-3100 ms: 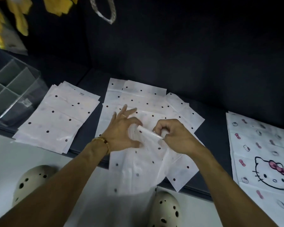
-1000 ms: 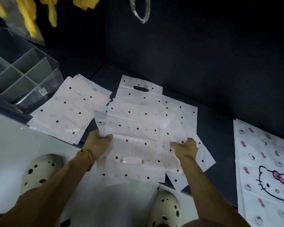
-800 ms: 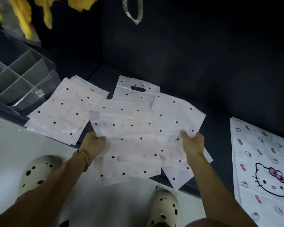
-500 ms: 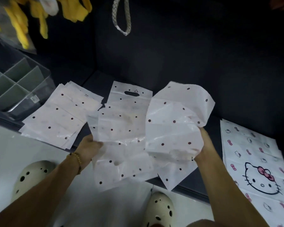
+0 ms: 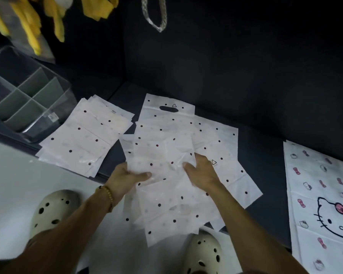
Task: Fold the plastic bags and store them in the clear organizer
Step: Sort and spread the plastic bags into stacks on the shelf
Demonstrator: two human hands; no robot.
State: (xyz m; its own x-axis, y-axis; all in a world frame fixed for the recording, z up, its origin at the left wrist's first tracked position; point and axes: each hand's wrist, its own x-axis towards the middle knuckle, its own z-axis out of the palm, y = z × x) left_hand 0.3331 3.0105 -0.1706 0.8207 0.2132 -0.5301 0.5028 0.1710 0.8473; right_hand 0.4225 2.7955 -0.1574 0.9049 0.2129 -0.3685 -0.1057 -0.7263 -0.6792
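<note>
Left hand (image 5: 127, 177): grips the left edge of a translucent polka-dot plastic bag (image 5: 162, 165) at the frame's centre, thumb on top pointing right, fingers hidden beneath the film; a beaded bracelet (image 5: 107, 196) circles the wrist.
Right hand (image 5: 201, 171): lies on the same bag's right part, thumb pointing left over the film — whether the fingers curl round it I cannot tell.
Held bag: crumpled, resting over the spread pile of dotted bags (image 5: 216, 147) on the dark surface (image 5: 265, 175); its lower part hangs past the front edge.
Back of pile: one bag shows its oval handle cut-out (image 5: 168, 109) and a small triangle mark.
Second stack of dotted bags (image 5: 83, 139): left of centre, flat, just beside the organizer.
Clear organizer (image 5: 28, 99): upper left, divided into compartments — those in view hold nothing.
Cat-face printed bags (image 5: 321, 194): right edge, well apart from the hands.
Perforated cream clogs (image 5: 53, 210): bottom, on the pale floor.
Yellow items (image 5: 28, 22): hanging, top left.
</note>
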